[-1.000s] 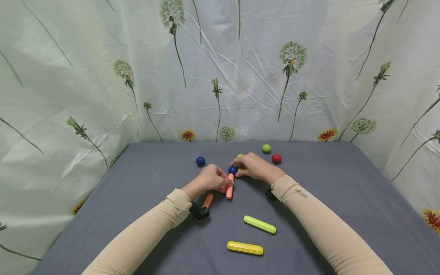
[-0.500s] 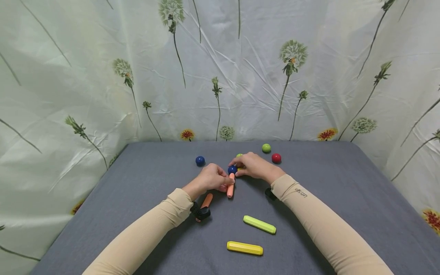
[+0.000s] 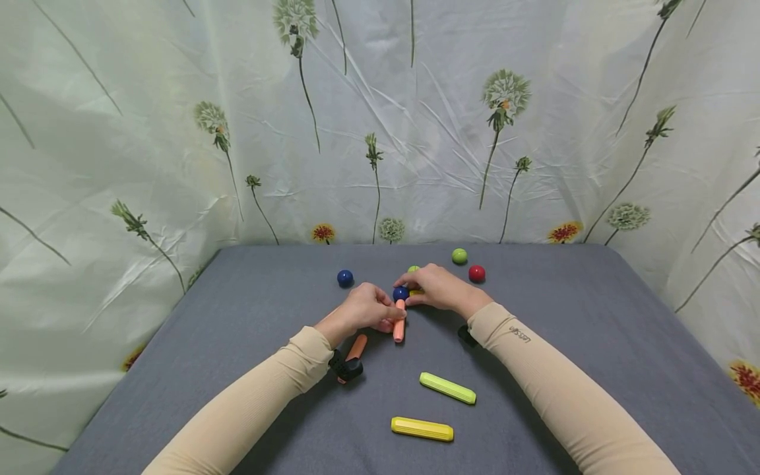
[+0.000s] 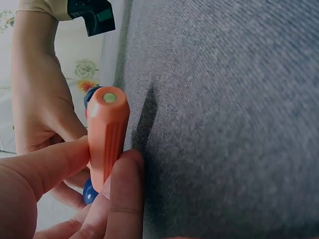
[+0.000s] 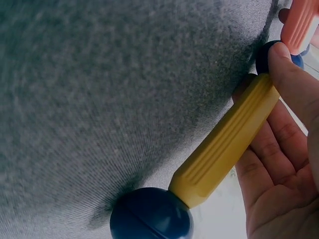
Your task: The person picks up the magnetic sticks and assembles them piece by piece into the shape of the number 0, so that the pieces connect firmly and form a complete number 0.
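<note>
The right sleeve (image 3: 558, 386) bears small dark lettering (image 3: 520, 334) near its cuff, running across the forearm; it seems to start with "Lets", while the last letters are too small to read surely.

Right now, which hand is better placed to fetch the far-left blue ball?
Left, likely: the left hand is nearer the far-left blue ball, though it may need to release its orange stick. The right hand, pinching another blue ball, is farther.

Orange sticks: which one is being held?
The farther orange stick, pinched by the left hand; the nearer orange stick lies partly behind the left wrist camera.
</note>
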{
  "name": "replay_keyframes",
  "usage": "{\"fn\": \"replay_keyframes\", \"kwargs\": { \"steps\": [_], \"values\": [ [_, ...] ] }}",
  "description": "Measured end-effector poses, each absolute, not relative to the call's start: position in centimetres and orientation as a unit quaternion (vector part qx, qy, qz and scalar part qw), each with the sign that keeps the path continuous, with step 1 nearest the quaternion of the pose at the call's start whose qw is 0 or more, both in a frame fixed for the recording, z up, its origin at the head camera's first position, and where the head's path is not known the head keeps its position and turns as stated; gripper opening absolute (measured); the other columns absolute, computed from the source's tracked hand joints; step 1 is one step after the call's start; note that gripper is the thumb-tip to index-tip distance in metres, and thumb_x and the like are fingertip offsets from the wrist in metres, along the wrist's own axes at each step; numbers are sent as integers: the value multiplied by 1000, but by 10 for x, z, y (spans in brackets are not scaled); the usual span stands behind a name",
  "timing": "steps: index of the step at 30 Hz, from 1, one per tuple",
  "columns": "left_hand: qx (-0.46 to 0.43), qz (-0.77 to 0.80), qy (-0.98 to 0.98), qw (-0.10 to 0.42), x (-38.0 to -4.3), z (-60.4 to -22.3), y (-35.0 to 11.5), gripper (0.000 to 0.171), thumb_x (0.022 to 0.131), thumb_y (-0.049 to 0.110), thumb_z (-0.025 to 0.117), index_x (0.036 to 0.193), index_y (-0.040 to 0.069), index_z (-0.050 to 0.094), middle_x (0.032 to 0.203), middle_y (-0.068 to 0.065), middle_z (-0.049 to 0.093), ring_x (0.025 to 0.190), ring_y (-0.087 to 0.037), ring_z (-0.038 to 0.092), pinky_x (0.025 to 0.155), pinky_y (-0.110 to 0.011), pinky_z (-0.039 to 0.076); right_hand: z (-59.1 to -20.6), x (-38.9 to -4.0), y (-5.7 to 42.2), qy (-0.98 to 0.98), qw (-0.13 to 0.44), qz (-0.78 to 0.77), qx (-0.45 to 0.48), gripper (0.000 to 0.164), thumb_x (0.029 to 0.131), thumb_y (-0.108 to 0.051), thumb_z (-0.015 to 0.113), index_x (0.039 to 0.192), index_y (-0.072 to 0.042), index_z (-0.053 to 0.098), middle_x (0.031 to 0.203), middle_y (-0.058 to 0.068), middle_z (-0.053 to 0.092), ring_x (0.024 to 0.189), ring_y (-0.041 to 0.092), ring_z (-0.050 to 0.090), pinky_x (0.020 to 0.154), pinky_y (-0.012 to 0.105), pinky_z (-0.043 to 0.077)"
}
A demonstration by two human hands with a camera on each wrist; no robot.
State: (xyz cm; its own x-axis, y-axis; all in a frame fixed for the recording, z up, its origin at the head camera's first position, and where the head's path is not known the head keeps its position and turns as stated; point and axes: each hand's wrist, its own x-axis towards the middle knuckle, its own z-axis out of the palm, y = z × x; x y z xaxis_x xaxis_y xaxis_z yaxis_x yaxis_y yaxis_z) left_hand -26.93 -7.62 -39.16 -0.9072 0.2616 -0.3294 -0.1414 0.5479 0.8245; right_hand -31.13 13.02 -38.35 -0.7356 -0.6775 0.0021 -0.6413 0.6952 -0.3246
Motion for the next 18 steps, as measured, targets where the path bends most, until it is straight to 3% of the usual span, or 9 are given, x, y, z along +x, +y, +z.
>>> {"fn": "replay_keyframes", "kwargs": {
  "steps": [6, 10, 18],
  "values": [
    [65, 440, 876, 188, -267, -385, -81, 23, 98, 33, 81, 94, 10, 83, 79, -3, 80, 66, -10, 76, 68, -28, 63, -384, -311, 131, 916, 42, -151, -368, 40, 100, -22, 78, 137, -9, 72, 121, 12, 79, 110, 25, 77, 97, 41, 61],
    [87, 430, 883, 166, -270, -378, -89, 24, 99, 32, 79, 98, 8, 83, 80, -5, 80, 70, -13, 78, 69, -32, 64, -384, -311, 131, 918, 46, -151, -364, 39, 100, -21, 78, 137, -9, 72, 121, 12, 80, 109, 25, 77, 97, 41, 61],
    [75, 364, 926, 73, -280, -362, -111, 15, 99, 27, 80, 101, 12, 80, 88, -10, 79, 77, -28, 76, 65, -35, 59, -383, -311, 130, 921, 62, -149, -354, 40, 101, -22, 77, 139, -11, 71, 123, 12, 79, 112, 26, 76, 99, 43, 60]
  ]
}}
